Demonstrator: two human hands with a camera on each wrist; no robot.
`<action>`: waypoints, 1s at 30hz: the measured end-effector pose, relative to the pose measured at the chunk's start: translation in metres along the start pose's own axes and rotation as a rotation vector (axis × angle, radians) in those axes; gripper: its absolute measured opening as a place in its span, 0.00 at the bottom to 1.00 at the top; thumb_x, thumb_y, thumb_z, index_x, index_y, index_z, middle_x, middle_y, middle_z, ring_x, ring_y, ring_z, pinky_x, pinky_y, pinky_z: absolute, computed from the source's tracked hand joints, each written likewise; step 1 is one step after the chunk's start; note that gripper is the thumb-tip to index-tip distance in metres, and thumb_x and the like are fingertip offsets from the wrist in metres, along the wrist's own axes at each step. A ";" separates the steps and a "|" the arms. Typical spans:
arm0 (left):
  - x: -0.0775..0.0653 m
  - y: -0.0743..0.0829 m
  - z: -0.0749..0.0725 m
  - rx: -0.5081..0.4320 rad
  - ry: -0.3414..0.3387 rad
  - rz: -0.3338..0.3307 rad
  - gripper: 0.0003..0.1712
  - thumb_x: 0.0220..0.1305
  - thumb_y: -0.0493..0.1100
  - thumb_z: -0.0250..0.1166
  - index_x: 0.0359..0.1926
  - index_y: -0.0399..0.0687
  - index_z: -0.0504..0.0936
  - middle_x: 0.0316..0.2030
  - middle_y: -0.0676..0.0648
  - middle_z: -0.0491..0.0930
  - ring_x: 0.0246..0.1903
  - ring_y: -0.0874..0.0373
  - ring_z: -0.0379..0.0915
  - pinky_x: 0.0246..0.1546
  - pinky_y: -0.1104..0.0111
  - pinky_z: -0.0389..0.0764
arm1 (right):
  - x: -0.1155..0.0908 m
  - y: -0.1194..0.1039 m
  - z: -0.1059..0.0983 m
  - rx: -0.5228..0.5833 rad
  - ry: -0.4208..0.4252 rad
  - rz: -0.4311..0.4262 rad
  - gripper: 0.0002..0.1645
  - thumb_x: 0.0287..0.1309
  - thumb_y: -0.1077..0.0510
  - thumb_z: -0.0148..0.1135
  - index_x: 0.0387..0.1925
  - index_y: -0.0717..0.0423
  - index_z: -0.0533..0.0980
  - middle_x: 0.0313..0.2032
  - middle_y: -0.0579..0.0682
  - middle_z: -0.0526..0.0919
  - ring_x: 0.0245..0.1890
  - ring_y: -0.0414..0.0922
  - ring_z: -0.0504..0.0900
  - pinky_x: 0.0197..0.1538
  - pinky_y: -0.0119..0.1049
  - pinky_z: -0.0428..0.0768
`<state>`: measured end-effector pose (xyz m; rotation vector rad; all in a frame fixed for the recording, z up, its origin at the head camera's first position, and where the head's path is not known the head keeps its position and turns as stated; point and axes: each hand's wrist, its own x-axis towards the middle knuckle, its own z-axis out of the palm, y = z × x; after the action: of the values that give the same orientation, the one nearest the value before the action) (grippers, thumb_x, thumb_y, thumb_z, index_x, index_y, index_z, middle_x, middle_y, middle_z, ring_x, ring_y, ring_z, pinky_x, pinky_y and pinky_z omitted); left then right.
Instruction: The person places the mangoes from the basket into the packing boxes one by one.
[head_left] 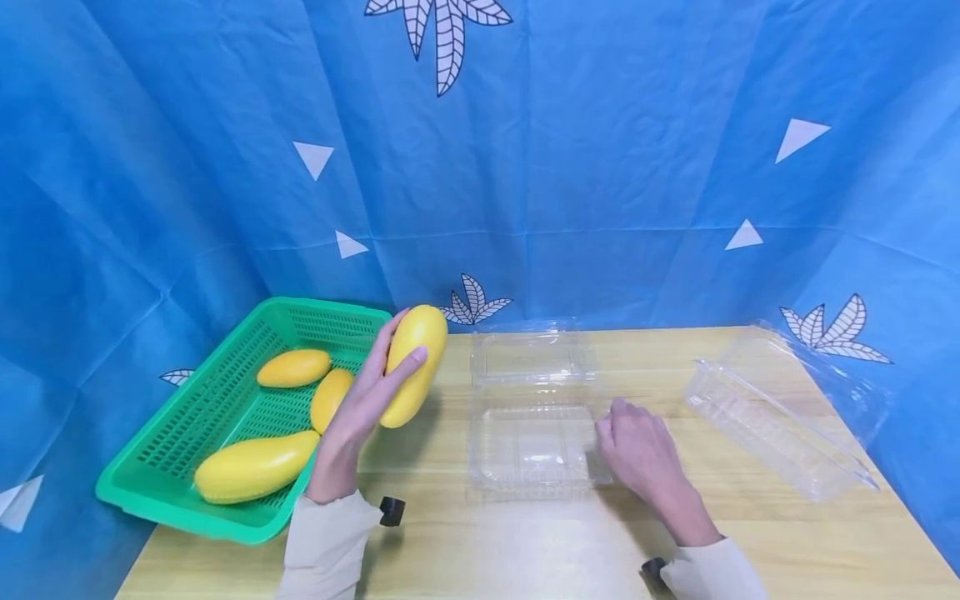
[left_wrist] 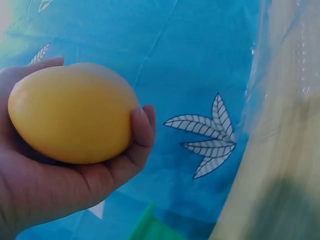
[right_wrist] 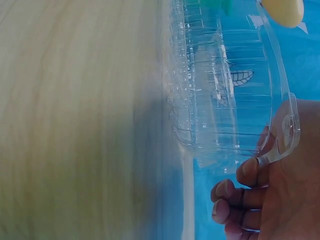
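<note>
Your left hand [head_left: 366, 396] curls round a smooth yellow oblong mango [head_left: 422, 379], its long axis one-to-seven o'clock; at its four o'clock, your nearer right hand [head_left: 645, 450] pinches a clear plastic hinged box's rim [right_wrist: 286, 132].

Head view: bright, even light, apparently from above; detail mostly clear. Table [head_left: 498, 550]: white glare at the near middle; soft shadows by left hand [head_left: 367, 390] and right hand [head_left: 641, 448]. Box [head_left: 536, 437]: small glints on clear plastic. Fruit [head_left: 417, 367]: pale sheen, upper end. Left wrist view: dimmer, hazy, soft; upper left corner washed out; 1 blurred shadow on table, lower right. Right wrist view: dim; table grain smeared; 1 broad, soft shadow; glints along box ridges.
</note>
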<state>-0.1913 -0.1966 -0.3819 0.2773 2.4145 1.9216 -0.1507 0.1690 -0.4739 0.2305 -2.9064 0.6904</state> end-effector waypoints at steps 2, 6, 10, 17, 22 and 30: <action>0.001 -0.003 0.001 -0.033 -0.001 0.010 0.38 0.77 0.55 0.56 0.81 0.64 0.52 0.69 0.45 0.61 0.58 0.47 0.66 0.56 0.54 0.71 | 0.001 -0.001 0.001 0.002 -0.002 -0.001 0.14 0.72 0.60 0.47 0.26 0.53 0.66 0.22 0.48 0.66 0.23 0.46 0.65 0.31 0.40 0.68; 0.004 -0.007 0.003 -0.091 0.001 -0.002 0.35 0.79 0.55 0.52 0.81 0.62 0.53 0.69 0.45 0.62 0.57 0.48 0.66 0.58 0.56 0.70 | 0.001 -0.001 0.000 -0.001 -0.004 -0.002 0.14 0.72 0.60 0.47 0.26 0.53 0.66 0.22 0.48 0.66 0.24 0.47 0.66 0.30 0.40 0.69; 0.004 -0.011 0.005 -0.089 0.005 -0.017 0.35 0.79 0.54 0.51 0.81 0.61 0.54 0.68 0.44 0.63 0.56 0.48 0.67 0.58 0.56 0.69 | 0.001 0.000 -0.002 0.015 -0.022 0.004 0.13 0.73 0.60 0.46 0.28 0.53 0.67 0.23 0.48 0.68 0.25 0.47 0.67 0.31 0.40 0.69; 0.004 -0.018 0.013 -0.054 -0.028 -0.005 0.35 0.79 0.54 0.53 0.81 0.61 0.53 0.70 0.46 0.59 0.57 0.47 0.66 0.58 0.54 0.69 | 0.002 0.005 -0.004 0.020 -0.025 -0.033 0.14 0.72 0.59 0.46 0.27 0.50 0.68 0.24 0.46 0.69 0.28 0.45 0.68 0.38 0.45 0.73; 0.003 -0.018 0.020 -0.009 -0.043 -0.017 0.36 0.78 0.54 0.54 0.81 0.63 0.53 0.71 0.46 0.60 0.56 0.46 0.67 0.56 0.55 0.71 | 0.003 0.008 -0.004 0.000 -0.015 -0.091 0.15 0.71 0.60 0.46 0.25 0.49 0.67 0.22 0.45 0.67 0.25 0.44 0.66 0.38 0.44 0.72; 0.002 -0.014 0.040 0.110 -0.070 0.034 0.39 0.76 0.55 0.59 0.80 0.70 0.52 0.74 0.46 0.58 0.58 0.41 0.69 0.52 0.50 0.79 | 0.001 0.008 -0.001 -0.069 0.014 -0.122 0.13 0.71 0.59 0.49 0.26 0.50 0.68 0.23 0.46 0.69 0.30 0.48 0.72 0.42 0.51 0.76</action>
<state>-0.1896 -0.1611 -0.4044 0.3857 2.4894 1.7631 -0.1533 0.1767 -0.4763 0.3898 -2.8673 0.5692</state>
